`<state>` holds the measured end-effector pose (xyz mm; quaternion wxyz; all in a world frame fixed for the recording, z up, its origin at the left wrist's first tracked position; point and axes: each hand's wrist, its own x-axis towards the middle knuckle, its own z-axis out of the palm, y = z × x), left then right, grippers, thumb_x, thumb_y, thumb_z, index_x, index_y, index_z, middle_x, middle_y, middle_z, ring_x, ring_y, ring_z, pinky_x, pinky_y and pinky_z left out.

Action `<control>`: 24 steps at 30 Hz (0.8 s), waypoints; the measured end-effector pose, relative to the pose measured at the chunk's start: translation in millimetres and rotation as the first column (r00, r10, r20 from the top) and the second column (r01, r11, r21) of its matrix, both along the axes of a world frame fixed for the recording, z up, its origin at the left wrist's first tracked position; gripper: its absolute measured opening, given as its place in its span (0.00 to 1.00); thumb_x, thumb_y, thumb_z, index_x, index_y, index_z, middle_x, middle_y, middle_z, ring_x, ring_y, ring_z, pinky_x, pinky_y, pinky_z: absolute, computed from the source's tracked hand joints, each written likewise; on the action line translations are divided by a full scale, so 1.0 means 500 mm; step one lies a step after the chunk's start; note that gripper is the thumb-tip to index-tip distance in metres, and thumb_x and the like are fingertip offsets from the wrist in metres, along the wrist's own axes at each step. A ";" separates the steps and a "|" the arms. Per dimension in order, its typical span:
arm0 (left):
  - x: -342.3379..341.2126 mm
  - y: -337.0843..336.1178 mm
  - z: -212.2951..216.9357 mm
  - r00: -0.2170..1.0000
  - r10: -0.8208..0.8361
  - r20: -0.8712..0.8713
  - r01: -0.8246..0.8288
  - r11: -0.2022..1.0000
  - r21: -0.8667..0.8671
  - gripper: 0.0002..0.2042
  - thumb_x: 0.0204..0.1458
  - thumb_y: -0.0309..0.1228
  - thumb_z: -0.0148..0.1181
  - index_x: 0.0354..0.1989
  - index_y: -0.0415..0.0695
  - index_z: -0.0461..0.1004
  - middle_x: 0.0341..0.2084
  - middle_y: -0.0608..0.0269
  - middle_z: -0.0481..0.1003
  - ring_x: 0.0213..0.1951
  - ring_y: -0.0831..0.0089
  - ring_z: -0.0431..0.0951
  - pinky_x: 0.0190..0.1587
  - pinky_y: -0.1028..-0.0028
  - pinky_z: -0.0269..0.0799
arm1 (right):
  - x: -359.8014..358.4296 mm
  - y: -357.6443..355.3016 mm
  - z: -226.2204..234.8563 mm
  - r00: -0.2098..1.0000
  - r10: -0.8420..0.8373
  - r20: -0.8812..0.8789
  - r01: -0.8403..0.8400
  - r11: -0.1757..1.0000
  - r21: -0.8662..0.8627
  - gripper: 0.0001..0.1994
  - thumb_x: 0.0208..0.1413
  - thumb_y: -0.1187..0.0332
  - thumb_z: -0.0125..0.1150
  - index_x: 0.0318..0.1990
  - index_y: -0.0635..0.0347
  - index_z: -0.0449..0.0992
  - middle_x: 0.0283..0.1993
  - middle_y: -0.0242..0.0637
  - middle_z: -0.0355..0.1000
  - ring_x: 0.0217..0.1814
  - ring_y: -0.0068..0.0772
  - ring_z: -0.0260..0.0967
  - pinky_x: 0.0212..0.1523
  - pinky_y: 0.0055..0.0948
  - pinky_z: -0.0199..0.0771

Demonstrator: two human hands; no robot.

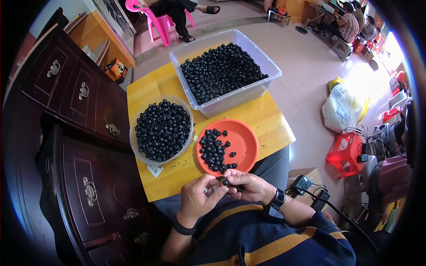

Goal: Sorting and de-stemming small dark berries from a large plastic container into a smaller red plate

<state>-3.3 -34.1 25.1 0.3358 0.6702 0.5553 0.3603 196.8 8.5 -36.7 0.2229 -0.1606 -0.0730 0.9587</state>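
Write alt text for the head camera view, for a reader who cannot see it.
A person's left hand and right hand pinch a small black round part at the near edge of a yellow wooden table. On it stand a round orange plastic dish, a round clear tub and a clear rectangular bin, all holding similar parts.

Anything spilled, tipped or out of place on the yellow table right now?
Nothing stands out. The black parts sit inside the clear bin, round tub and orange dish. Only a small paper tag lies loose by the tub. Both hands hold one part.
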 end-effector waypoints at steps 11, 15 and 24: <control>0.010 0.000 -0.019 0.994 -0.001 -0.111 0.015 0.992 0.124 0.18 0.53 0.47 0.69 0.36 0.43 0.77 0.24 0.60 0.79 0.24 0.67 0.81 0.27 0.71 0.74 | -0.003 -0.002 0.001 1.000 -0.007 0.020 0.007 1.000 -0.014 0.03 0.66 0.66 0.59 0.42 0.52 0.74 0.40 0.26 0.72 0.33 0.14 0.68 0.30 0.13 0.68; 0.013 0.000 -0.022 0.988 0.018 -0.156 0.011 0.984 0.180 0.18 0.53 0.48 0.69 0.35 0.43 0.77 0.23 0.60 0.79 0.24 0.65 0.80 0.26 0.70 0.74 | -0.001 -0.004 -0.007 1.000 -0.010 0.023 0.011 1.000 -0.011 0.03 0.66 0.67 0.59 0.43 0.53 0.74 0.41 0.27 0.72 0.33 0.15 0.69 0.30 0.12 0.69; 0.012 0.000 -0.023 0.986 0.017 -0.166 0.012 0.985 0.175 0.19 0.54 0.49 0.67 0.36 0.44 0.77 0.24 0.61 0.78 0.24 0.63 0.80 0.26 0.69 0.73 | -0.006 -0.011 0.004 0.998 -0.043 0.039 0.044 0.999 -0.022 0.03 0.66 0.69 0.59 0.44 0.53 0.74 0.43 0.28 0.74 0.33 0.13 0.69 0.30 0.12 0.69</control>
